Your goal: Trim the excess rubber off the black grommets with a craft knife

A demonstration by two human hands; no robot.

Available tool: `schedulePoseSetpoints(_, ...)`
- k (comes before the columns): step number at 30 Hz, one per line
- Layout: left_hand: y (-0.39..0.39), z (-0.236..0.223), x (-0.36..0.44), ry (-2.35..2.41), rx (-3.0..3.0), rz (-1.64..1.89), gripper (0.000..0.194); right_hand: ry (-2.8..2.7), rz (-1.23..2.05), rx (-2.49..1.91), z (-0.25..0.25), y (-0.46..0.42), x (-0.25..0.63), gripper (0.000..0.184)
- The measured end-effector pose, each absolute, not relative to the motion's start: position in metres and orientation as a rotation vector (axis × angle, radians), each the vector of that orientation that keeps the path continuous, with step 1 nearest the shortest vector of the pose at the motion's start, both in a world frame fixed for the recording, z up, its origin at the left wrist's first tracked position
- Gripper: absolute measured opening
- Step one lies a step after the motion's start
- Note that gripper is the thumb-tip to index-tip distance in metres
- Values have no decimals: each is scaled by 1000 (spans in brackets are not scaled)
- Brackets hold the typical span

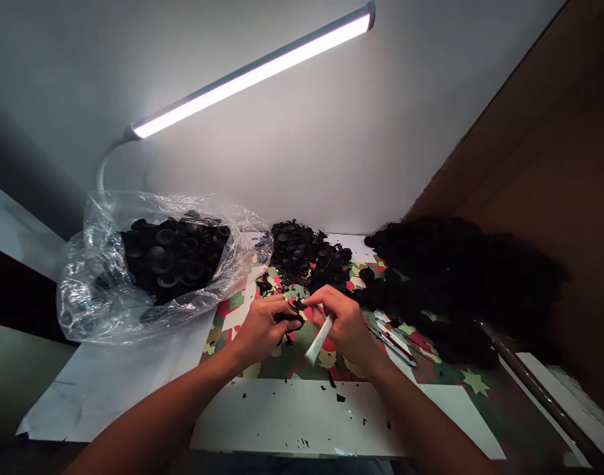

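Over the middle of the table, my left hand [269, 323] is closed on a small black rubber part [295, 322], pinched between thumb and fingers. Close beside it, my right hand [344, 323] is closed around a slim tool with a whitish handle [319, 340]; the handle's wider end points down towards me. The tool's working tip is hidden by my fingers or too small to make out. My right fingertips are at the edge of the black part, where ragged black bits show. Behind my hands lies a heap of black rubber pieces and scraps [306, 251].
A clear plastic bag [98, 277] of ribbed black rubber parts [175, 254] stands at left. A large black pile [455, 270] fills the right. Slim metal tools [393, 344] lie by my right wrist. Black crumbs dot the white front board [262, 415]. A lit tube lamp [255, 72] hangs above.
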State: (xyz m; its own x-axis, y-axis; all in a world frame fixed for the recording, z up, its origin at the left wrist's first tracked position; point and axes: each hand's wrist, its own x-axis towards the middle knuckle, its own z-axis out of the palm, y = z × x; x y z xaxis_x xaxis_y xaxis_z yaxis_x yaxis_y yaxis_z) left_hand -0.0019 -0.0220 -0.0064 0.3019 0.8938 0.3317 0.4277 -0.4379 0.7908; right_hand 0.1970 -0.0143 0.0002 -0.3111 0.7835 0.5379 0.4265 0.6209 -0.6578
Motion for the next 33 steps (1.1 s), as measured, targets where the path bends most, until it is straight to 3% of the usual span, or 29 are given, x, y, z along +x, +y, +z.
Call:
schedulePoseSetpoints(8,-20,-3,-4,1184,2041,998,25,-2184,261,-843,-7,-23,180,13)
schedulePoseSetpoints(15,-22,-4,-4,1262,2122,929,26,-2270,83,-886,-9,-26,173,21)
schedulePoseSetpoints(27,-19,-9,-4,1288,2612,1032,23,-1991,332,-1075,-1,-32,159,18)
schedulePoseSetpoints(33,-38,-2,-1,1166,2434,1070,17,-1718,282,-1325,5,-3,208,20)
